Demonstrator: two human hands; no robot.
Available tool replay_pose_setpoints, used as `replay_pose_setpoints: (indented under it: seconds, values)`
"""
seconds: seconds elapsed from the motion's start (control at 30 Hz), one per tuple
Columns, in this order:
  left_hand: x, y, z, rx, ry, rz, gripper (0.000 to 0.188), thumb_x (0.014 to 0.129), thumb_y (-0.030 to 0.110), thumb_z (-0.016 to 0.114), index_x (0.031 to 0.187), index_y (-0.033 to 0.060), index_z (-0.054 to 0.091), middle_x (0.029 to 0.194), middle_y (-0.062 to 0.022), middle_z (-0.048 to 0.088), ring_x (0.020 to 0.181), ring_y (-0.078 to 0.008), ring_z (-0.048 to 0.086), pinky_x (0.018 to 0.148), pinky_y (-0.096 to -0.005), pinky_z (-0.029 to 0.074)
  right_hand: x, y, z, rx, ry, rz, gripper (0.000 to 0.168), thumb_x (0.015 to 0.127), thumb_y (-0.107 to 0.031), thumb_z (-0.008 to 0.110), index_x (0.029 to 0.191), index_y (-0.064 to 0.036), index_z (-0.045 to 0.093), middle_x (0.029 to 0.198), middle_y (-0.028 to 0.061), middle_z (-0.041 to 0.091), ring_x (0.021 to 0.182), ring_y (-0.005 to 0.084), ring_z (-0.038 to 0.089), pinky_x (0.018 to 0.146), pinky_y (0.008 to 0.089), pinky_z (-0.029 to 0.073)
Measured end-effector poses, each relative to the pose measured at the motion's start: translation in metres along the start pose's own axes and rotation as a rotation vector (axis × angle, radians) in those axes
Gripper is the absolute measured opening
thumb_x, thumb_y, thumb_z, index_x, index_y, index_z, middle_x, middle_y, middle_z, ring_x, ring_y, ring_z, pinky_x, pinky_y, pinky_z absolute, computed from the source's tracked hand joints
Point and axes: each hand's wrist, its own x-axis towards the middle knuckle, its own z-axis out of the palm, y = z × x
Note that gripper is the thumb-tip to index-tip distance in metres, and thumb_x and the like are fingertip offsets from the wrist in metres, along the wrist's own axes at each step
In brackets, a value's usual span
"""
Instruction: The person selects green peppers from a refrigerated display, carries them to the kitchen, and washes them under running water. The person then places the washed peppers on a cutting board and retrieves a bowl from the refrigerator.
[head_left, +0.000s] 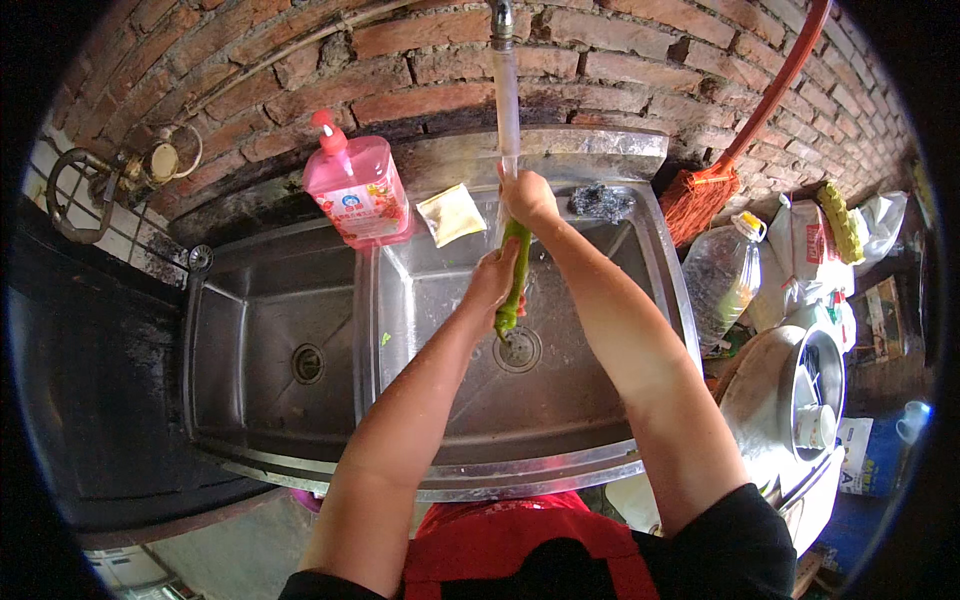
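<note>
A long green pepper (516, 277) slants over the right basin (562, 405) of a steel double sink, its stem end pointing down towards the drain strainer (517, 349). My left hand (495, 274) is closed around its lower half. Higher up, my right hand (531, 199) grips the other end, under the tap's clear hose (507, 105). Water runs from the hose onto my right hand and the pepper. The pepper's upper tip is hidden by my right hand.
Along the sink's back ledge are a pink dish-soap bottle (360, 195), a pale sponge (452, 215) and a steel-wool scrubber (602, 202). The left basin (270, 405) adjoins. At right stand a red broom (701, 191), a clear plastic jug (720, 270) and a metal bowl (836, 375) holding a cup.
</note>
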Motion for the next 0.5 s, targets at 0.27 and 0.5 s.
replay_pose_setpoints:
  seconds: [0.27,0.5]
  values:
    - [0.001,0.005,-0.016,-0.418,-0.348,0.036,0.043,0.082,0.050,0.036,0.081,0.0086,0.045,0.053,0.0017,0.039,0.039,-0.0091,0.038,0.035,-0.0225,0.030,-0.031,-0.006,-0.003,1.282,-0.348,0.016,0.014,0.080,-0.011,0.049,0.091,-0.004,0.044,0.059,0.0021,0.047,0.049,0.0144,0.048,0.048,0.0253,0.043]
    - [0.019,-0.007,0.001,-0.162,0.085,0.083,0.056,0.076,0.061,0.036,0.081,0.0058,0.046,0.054,-0.0050,0.047,0.041,-0.0122,0.046,0.034,-0.0263,0.037,0.004,-0.002,0.019,0.704,0.051,0.328,0.043,0.085,-0.038,0.039,0.072,0.001,0.052,0.054,0.0091,0.052,0.044,0.0175,0.051,0.042,0.0315,0.041]
